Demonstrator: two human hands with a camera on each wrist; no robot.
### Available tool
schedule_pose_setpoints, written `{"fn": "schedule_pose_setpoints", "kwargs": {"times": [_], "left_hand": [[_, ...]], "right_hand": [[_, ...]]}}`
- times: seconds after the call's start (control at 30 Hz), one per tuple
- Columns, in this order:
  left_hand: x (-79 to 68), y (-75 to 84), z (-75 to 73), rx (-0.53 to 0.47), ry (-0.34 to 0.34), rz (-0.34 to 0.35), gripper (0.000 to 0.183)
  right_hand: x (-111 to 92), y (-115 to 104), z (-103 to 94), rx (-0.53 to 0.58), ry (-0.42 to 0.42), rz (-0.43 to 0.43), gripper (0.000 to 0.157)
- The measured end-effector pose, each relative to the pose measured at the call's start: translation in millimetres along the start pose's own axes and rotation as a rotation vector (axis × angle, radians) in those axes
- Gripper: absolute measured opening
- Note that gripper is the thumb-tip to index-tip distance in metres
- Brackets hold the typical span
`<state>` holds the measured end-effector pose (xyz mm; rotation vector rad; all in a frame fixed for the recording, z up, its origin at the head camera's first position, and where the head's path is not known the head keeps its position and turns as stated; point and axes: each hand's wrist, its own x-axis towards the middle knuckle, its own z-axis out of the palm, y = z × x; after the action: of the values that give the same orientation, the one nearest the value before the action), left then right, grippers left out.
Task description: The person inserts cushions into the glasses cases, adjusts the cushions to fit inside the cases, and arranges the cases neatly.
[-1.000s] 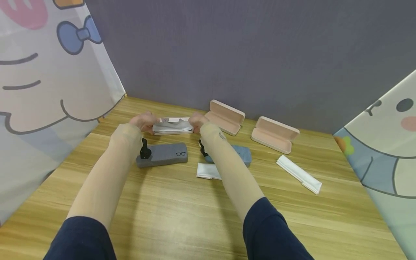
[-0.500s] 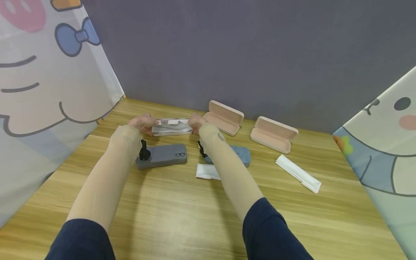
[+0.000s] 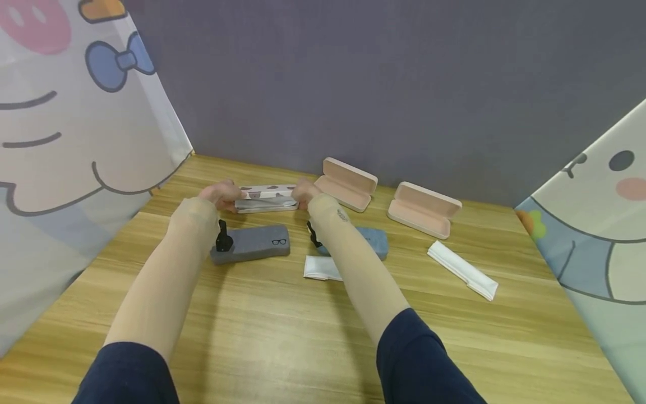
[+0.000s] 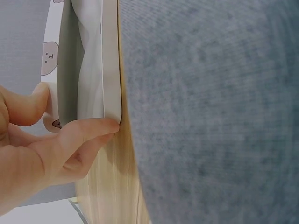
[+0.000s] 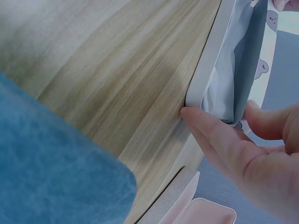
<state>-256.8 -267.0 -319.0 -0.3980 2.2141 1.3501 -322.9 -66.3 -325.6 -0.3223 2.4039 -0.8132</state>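
Observation:
A white glasses case (image 3: 267,191) with a bear print stands partly open at the back left of the table. Inside it lies a pale folded cloth (image 5: 226,84). At its left end, my left hand (image 3: 224,194) has the thumb on the lid (image 4: 50,79) and fingers at the base's corner. My right hand (image 3: 305,193) grips the other end the same way, thumb on the lid and fingertips by the base. Just in front lies a closed grey glasses case (image 3: 254,242) with a small spectacles print. A closed blue glasses case (image 3: 374,241) is partly hidden by my right forearm.
Two open pink glasses cases, a left one (image 3: 347,188) and a right one (image 3: 423,212), stand along the back. One folded white cloth (image 3: 319,268) lies before the blue case, another white cloth (image 3: 463,270) farther right. A grey partition (image 3: 353,84) borders the table's back.
The bear-print lid has tilted forward and down over the cloth, showing more of its printed outside. Both hands stay at the case's ends; the other cases and cloths have not moved.

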Motion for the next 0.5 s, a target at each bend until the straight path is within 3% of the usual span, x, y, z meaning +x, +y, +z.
{"fn": "schedule_pose_setpoints", "kwargs": {"times": [0.27, 0.37, 0.5], "left_hand": [[-1.7, 0.5, 2.3, 0.011, 0.009, -0.004, 0.069], [-2.3, 0.2, 3.4, 0.033, 0.022, -0.002, 0.07], [-2.0, -0.1, 4.5, 0.086, 0.028, 0.005, 0.072]], "right_hand": [[-8.4, 0.7, 0.2, -0.001, -0.002, -0.008, 0.039], [-15.0, -3.3, 2.7, -0.015, 0.03, 0.012, 0.021], [-24.9, -8.6, 8.9, -0.064, 0.112, 0.036, 0.035]]}}
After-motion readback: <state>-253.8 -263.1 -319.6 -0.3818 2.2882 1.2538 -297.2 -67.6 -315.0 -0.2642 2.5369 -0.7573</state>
